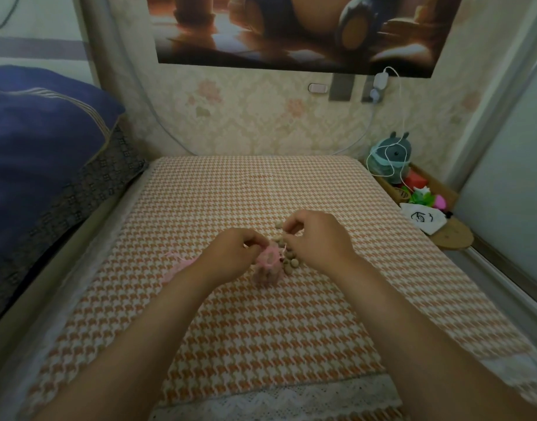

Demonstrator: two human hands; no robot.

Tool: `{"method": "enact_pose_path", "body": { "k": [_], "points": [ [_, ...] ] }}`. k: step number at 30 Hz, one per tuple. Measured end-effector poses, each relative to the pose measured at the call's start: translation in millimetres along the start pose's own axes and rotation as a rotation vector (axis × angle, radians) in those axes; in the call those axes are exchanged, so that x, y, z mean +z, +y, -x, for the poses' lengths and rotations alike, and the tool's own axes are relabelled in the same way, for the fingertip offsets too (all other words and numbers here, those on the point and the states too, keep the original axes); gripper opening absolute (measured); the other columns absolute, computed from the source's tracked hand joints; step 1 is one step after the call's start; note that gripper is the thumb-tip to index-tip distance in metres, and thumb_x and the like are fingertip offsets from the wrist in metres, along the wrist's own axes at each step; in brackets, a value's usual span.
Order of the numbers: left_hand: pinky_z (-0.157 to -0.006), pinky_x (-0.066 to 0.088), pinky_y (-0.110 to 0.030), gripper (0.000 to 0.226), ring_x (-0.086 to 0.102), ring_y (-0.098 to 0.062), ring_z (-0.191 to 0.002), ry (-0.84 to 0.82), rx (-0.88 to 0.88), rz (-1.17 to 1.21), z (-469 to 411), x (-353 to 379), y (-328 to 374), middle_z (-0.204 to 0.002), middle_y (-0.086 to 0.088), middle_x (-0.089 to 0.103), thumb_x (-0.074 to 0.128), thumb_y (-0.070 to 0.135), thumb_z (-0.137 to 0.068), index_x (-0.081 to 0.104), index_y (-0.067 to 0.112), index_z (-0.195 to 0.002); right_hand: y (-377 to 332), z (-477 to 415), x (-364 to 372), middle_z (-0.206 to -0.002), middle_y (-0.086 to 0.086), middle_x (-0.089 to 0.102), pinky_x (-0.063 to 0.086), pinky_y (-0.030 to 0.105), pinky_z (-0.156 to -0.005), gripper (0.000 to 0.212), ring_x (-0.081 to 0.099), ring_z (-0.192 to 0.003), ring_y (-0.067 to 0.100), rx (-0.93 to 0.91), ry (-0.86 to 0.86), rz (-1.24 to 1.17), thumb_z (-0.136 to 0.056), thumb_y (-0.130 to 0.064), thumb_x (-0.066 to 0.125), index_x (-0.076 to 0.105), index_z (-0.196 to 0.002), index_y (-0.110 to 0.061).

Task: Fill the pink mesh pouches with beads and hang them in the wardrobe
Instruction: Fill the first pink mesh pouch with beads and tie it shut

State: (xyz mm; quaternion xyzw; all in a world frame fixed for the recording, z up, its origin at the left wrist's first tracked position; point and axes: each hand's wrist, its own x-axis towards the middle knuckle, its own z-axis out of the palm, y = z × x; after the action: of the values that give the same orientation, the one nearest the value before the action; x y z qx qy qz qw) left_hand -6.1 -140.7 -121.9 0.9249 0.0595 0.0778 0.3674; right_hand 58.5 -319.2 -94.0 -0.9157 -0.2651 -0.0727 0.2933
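Centre of the frame, on the houndstooth bed [261,189]: left hand [234,253] pinches the top of the pink mesh pouch [267,267], right hand [319,241] pinches its drawstring. Beads [291,262] touch its right side. Loads of bare cover all round; blue pillow [39,141] along the left edge, cluttered shelf [452,238] off the right edge.

Pink mesh pouch [268,264] upright; tan beads [292,263] loose just beside it; second pink pouch [177,266] lies leftward.
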Motion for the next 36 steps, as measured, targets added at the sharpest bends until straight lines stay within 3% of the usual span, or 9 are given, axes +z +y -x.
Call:
{"method": "enact_pose_path", "body": {
  "k": [3, 7, 13, 15, 18, 23, 26, 28, 36],
  "points": [
    [-0.074, 0.057, -0.034, 0.021, 0.07, -0.015, -0.075, 0.007, 0.007, 0.029, 0.5, -0.2, 0.0, -0.089, 0.009, 0.072, 0.056, 0.016, -0.091, 0.073, 0.028, -0.096, -12.1, 5.1, 0.2, -0.088, -0.018, 0.071, 0.054, 0.028, -0.078, 0.008, 0.065, -0.086, -0.001, -0.092, -0.046, -0.113, -0.084, -0.039, 0.073, 0.072, -0.089, -0.032],
    [-0.07, 0.049, -0.025, 0.024, 0.066, -0.006, -0.074, 0.005, 0.034, 0.026, 4.1, -2.4, 2.2, -0.078, 0.012, 0.068, 0.056, 0.012, -0.091, 0.074, 0.028, -0.092, -16.5, 12.0, 8.8, -0.095, -0.016, 0.072, 0.047, 0.027, -0.07, 0.016, 0.064, -0.086, 0.002, -0.204, -0.134, 0.06, -0.086, -0.045, 0.068, 0.072, -0.098, -0.035],
    [-0.076, 0.052, -0.027, 0.023, 0.065, -0.005, -0.077, -0.01, 0.048, 0.076, 4.7, -3.8, -1.2, -0.08, 0.014, 0.07, 0.057, 0.013, -0.089, 0.075, 0.026, -0.093, -20.0, 13.3, 6.3, -0.105, -0.007, 0.072, 0.054, 0.039, -0.083, 0.021, 0.064, -0.113, 0.016, -0.244, -0.178, 0.135, -0.094, -0.035, 0.055, 0.075, -0.102, -0.032],
    [-0.079, 0.052, -0.028, 0.024, 0.067, -0.009, -0.084, -0.013, 0.038, 0.103, 3.3, -4.4, -2.4, -0.089, 0.01, 0.071, 0.056, 0.011, -0.09, 0.074, 0.024, -0.099, -19.7, 14.6, 2.3, -0.11, -0.008, 0.072, 0.055, 0.04, -0.086, 0.025, 0.064, -0.11, 0.015, -0.224, -0.22, 0.15, -0.089, -0.035, 0.055, 0.076, -0.103, -0.033],
    [-0.082, 0.057, -0.04, 0.036, 0.068, -0.021, -0.092, -0.062, -0.027, 0.248, 3.3, -5.0, -2.5, -0.108, 0.003, 0.069, 0.053, 0.004, -0.087, 0.061, 0.025, -0.115, -21.6, 16.4, 1.4, -0.102, -0.008, 0.072, 0.056, 0.038, -0.077, 0.044, 0.067, -0.094, 0.016, -0.259, -0.312, 0.236, -0.079, -0.057, 0.046, 0.078, -0.097, -0.031],
    [-0.08, 0.055, -0.026, 0.065, 0.063, -0.012, -0.096, -0.225, 0.045, 0.243, 10.8, 6.2, -4.8, -0.114, 0.005, 0.061, 0.076, 0.025, -0.073, 0.046, 0.022, -0.13, -19.6, 12.6, 8.8, -0.105, -0.008, 0.072, 0.054, 0.036, -0.076, 0.038, 0.066, -0.094, 0.018, -0.287, -0.321, 0.3, -0.086, -0.055, 0.045, 0.075, -0.102, -0.039],
    [-0.074, 0.051, -0.024, 0.036, 0.062, -0.007, -0.08, -0.185, 0.115, 0.143, 11.2, 16.7, -7.9, -0.091, 0.013, 0.065, 0.077, 0.015, -0.073, 0.058, 0.033, -0.097, -18.5, 11.0, 9.8, -0.106, -0.007, 0.073, 0.05, 0.031, -0.075, 0.024, 0.066, -0.095, 0.019, -0.267, -0.343, 0.298, -0.093, -0.034, 0.055, 0.075, -0.105, -0.041],
    [-0.069, 0.047, -0.023, 0.034, 0.059, -0.006, -0.074, -0.147, 0.134, 0.087, 8.7, 19.7, -10.9, -0.079, 0.016, 0.061, 0.079, 0.014, -0.071, 0.054, 0.036, -0.08, -17.6, 11.6, 13.6, -0.111, -0.006, 0.072, 0.05, 0.03, -0.077, 0.026, 0.066, -0.098, 0.02, -0.262, -0.384, 0.301, -0.093, -0.025, 0.059, 0.075, -0.107, -0.04],
    [-0.074, 0.051, -0.037, 0.031, 0.066, -0.02, -0.083, -0.052, 0.146, 0.087, 5.5, 23.2, -16.1, -0.086, 0.002, 0.069, 0.086, 0.026, -0.068, 0.058, 0.034, -0.08, -14.8, 9.6, 7.7, -0.111, -0.01, 0.074, 0.054, 0.035, -0.088, 0.024, 0.065, -0.105, 0.013, -0.204, -0.339, 0.104, -0.091, -0.047, 0.062, 0.074, -0.111, -0.041]
  ]
}}
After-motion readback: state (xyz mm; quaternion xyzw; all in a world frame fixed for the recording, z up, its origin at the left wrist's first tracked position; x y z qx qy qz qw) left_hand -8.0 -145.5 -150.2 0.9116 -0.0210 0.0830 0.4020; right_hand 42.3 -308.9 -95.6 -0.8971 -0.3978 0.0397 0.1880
